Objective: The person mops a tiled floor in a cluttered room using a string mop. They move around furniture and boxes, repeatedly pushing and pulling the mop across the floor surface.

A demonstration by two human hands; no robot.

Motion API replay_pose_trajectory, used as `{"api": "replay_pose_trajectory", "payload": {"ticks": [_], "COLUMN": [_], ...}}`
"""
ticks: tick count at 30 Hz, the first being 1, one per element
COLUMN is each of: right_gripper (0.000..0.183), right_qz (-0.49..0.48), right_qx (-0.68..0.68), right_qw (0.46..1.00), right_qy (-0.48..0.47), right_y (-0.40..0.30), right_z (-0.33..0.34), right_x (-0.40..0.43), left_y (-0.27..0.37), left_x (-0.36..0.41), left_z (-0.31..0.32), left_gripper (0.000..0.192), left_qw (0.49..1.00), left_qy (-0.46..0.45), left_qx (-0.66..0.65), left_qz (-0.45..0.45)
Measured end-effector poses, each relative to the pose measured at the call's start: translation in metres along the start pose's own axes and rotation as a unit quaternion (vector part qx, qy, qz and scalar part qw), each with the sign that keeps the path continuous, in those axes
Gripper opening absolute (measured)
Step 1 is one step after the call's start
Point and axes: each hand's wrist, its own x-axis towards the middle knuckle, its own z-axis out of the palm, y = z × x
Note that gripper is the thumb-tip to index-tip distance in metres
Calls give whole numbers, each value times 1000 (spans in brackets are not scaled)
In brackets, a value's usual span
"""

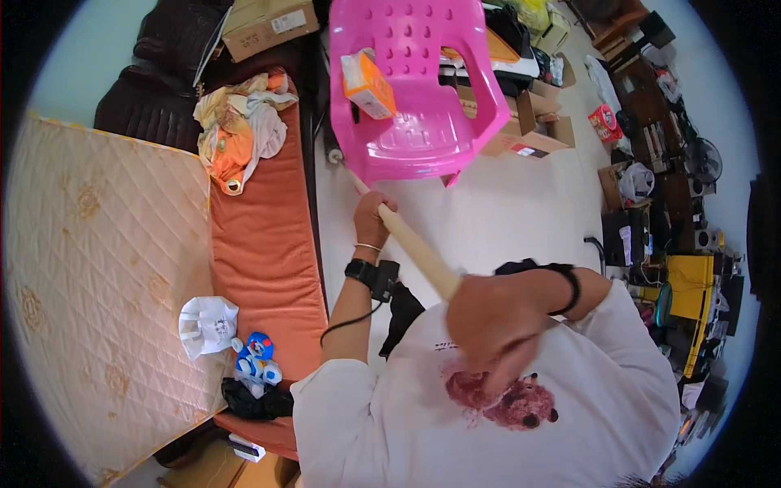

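A pale, smooth pole, possibly a broom or mop handle, slants from near my chest toward the floor ahead. My left hand is closed around it partway down. My right hand, slightly blurred, grips the upper end close to my white shirt. Past my left hand the pole thins from view beside the front leg of a pink plastic armchair; its far end is hidden. An orange and white box rests on the chair's seat, against the left armrest.
To the left lie a red-orange cushioned bench and a quilted mattress. Bunched cloths, a white bag and blue-white packages lie there. Cardboard boxes stand behind the chair. Cluttered shelving and a fan line the right wall.
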Motion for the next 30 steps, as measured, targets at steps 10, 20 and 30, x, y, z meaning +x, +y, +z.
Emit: {"api": "replay_pose_trajectory", "payload": {"ticks": [10, 20, 30], "right_gripper": [61, 58, 57], "right_qz": [-60, 92, -6], "right_qx": [140, 292, 75], "right_qw": [950, 878, 829], "right_qy": [274, 369, 554], "right_y": [-161, -153, -261], "right_z": [-34, -36, -26], "right_x": [-209, -329, -413], "left_y": [178, 206, 255], "left_x": [-138, -252, -198], "left_z": [123, 196, 289], "left_gripper": [21, 23, 14], "left_qw": [991, 984, 951], "left_qy": [-56, -138, -288], "left_qx": [122, 85, -48], "left_qz": [-13, -73, 102]}}
